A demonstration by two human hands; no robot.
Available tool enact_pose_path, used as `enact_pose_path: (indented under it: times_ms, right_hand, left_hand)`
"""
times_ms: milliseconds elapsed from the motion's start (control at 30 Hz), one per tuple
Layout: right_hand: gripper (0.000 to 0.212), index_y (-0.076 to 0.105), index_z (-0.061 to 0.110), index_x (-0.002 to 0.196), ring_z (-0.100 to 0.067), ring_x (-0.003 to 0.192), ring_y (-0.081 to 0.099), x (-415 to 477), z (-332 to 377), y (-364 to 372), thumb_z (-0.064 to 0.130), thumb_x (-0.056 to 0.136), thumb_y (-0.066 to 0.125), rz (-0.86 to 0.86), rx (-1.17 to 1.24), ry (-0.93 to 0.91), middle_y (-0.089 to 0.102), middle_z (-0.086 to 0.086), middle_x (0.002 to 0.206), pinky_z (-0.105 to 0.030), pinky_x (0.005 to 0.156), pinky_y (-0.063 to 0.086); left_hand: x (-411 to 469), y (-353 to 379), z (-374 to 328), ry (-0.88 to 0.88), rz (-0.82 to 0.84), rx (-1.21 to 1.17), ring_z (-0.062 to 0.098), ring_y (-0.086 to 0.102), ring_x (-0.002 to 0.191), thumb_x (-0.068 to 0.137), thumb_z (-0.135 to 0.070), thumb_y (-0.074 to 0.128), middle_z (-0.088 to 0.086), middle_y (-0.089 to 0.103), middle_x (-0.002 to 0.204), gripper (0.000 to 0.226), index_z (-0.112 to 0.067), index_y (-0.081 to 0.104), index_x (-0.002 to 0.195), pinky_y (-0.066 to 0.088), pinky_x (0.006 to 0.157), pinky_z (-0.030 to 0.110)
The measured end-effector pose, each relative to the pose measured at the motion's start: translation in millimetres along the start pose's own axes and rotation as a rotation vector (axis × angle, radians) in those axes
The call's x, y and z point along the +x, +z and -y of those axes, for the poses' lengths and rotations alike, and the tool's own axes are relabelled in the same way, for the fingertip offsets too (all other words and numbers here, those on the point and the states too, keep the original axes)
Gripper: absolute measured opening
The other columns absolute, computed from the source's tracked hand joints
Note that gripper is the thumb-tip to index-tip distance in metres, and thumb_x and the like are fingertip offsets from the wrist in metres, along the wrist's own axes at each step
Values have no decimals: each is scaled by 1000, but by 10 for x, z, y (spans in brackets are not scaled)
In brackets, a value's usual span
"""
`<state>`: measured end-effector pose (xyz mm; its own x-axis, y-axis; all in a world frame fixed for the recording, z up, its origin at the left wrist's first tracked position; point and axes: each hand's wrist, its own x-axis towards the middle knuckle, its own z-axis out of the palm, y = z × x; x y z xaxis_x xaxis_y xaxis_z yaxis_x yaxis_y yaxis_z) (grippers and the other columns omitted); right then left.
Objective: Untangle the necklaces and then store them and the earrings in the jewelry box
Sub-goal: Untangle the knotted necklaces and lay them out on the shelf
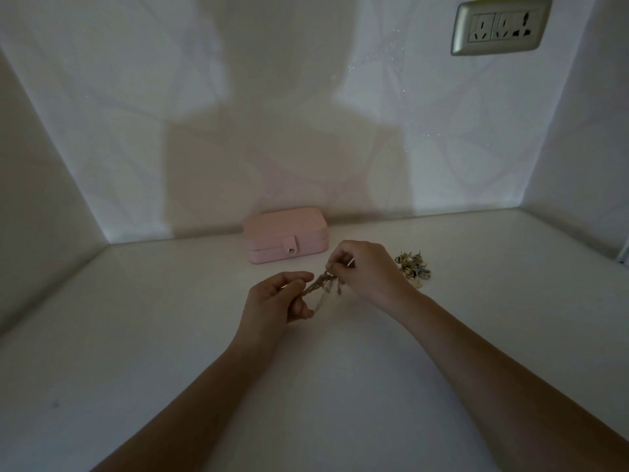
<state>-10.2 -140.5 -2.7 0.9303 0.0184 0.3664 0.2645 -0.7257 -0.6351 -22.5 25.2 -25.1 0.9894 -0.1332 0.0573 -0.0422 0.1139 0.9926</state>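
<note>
Two pinches on necklaces [321, 285], left hand [272, 299], right hand [369, 270]

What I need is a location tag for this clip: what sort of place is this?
Probably a home, at a white tabletop in a nook: patterned wallpaper, a wall socket, a pink jewelry box and loose earrings.

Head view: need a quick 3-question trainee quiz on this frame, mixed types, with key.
1. True or false: the pink jewelry box is open.
2. The earrings lie: A) inside the box; B) on the table, right of the right hand; C) on the box lid.
3. What do the left hand and right hand hold between them?
Key: 1 false, lid closed; 2 B; 3 the tangled necklaces.
</note>
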Motion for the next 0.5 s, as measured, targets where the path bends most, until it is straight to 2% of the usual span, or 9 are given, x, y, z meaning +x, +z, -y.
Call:
enact_pose_path:
  times_ms: [67, 167, 300, 400, 500]
  right_hand:
    - [11, 67, 11, 83, -6, 52, 60, 13, -16, -19, 21, 87, 70, 19, 153, 88, 68, 1, 66, -13, 53, 44]
    - [18, 67, 9, 79, -7, 43, 55, 18, -22, -27, 25, 87, 70, 78, 297, 166, 64, 2, 55, -15, 50, 43]
    - [7, 72, 5, 80, -14, 61, 64, 1, -3, -7, 11, 80, 76, 172, 435, 135, 72, -10, 73, -23, 67, 53]
    - [9, 72, 9, 84, -12, 69, 65, -16, 43, -7, 1, 81, 72, 240, 506, 74, 71, -9, 78, -20, 71, 52]
    - [15, 70, 4, 95, -10, 69, 64, -26, 58, -50, -5, 84, 67, 337, 629, 67, 70, -10, 80, -17, 69, 50]
  left_hand:
    - [6, -8, -2, -4, 5, 2, 11, 43, 43, 95, -6, 52, -2, 38, 45, 17, -7, 69, 96, 49, 53, 25]
    - [-27, -1, -28, 24, 23, 69, 12, 43, 43, 91, -17, 61, 1, 46, 48, 14, -14, 68, 103, 45, 47, 24]
    - [-40, 21, -32, 80, 60, 200, 15, 54, 46, 87, -20, 68, 3, 66, 69, 27, -26, 61, 112, 39, 43, 23]
    - [-26, 36, 6, 118, 38, 248, 13, 51, 43, 84, -13, 71, 5, 59, 64, 25, -15, 64, 107, 38, 41, 21]
    - [-6, 2, 50, 164, 1, 319, 15, 41, 48, 82, -17, 73, 0, 46, 52, 11, -12, 65, 89, 34, 46, 22]
